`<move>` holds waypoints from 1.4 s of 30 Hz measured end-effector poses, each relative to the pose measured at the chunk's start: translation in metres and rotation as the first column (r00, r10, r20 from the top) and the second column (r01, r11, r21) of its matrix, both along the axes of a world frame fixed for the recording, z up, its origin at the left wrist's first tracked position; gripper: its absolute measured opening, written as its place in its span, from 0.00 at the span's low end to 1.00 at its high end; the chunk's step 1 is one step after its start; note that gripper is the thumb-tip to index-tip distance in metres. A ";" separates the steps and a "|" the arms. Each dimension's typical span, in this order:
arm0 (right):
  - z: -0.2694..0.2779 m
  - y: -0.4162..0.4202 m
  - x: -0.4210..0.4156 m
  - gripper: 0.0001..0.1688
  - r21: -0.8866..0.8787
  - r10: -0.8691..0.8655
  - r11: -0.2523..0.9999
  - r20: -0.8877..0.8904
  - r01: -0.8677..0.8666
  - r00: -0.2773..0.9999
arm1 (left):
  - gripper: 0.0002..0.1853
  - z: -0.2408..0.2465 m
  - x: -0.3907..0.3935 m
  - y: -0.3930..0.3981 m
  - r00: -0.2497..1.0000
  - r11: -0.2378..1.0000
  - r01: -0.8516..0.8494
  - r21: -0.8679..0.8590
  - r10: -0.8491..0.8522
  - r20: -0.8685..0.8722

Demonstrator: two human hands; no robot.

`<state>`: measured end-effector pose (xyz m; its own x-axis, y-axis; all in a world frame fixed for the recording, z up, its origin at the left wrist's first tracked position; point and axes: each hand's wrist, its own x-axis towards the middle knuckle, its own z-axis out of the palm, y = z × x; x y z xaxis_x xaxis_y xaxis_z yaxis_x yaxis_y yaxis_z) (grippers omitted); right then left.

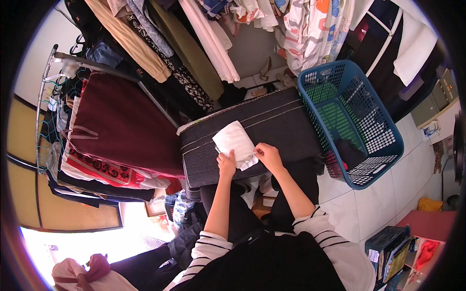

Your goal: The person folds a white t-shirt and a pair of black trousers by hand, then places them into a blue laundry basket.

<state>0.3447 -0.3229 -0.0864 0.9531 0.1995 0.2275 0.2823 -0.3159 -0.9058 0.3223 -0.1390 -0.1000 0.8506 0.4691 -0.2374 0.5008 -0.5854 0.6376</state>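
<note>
A white folded cloth bundle (pixel 235 142) lies on a dark, cloth-covered ironing surface (pixel 287 134) with pale stitched lines. My left hand (pixel 227 164) holds the bundle's lower left side, thumb on top and fingers at the edge. With bent fingers, my right hand (pixel 268 155) pinches the frilled lower right edge of the cloth. What kind of garment or linen it is cannot be made out. The undersides of both hands are hidden.
To the right stands a blue perforated laundry basket (pixel 393 134) with some dark cloth (pixel 349 152) inside. A metal rack (pixel 42 109) at left carries a maroon cloth (pixel 123 123). Hanging clothes (pixel 196 47) line the far side. A file crate (pixel 386 236) stands on the tiled floor (pixel 371 192).
</note>
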 end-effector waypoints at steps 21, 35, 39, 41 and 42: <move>0.008 0.014 0.015 0.38 0.362 0.345 0.920 -0.555 -0.154 0.757 | 0.23 -0.003 -0.029 -0.011 0.978 0.668 0.041 -0.743 0.126 0.167; 0.024 -0.006 -0.059 0.41 0.673 0.566 0.740 -0.607 -0.019 0.558 | 0.35 0.014 -0.076 -0.027 0.965 0.299 -0.048 -0.953 0.260 0.032; 0.027 0.001 -0.062 0.39 0.712 0.629 0.700 -0.578 -0.055 0.520 | 0.30 0.029 -0.085 -0.020 0.967 0.162 0.029 -0.986 0.244 0.069; 0.029 0.008 -0.063 0.38 0.707 0.620 0.706 -0.580 -0.051 0.528 | 0.30 0.037 -0.090 -0.016 0.961 0.139 0.031 -0.990 0.268 0.068; 0.029 0.009 -0.063 0.37 0.703 0.612 0.709 -0.581 -0.047 0.536 | 0.29 0.041 -0.091 -0.015 0.959 0.127 0.035 -0.991 0.276 0.069</move>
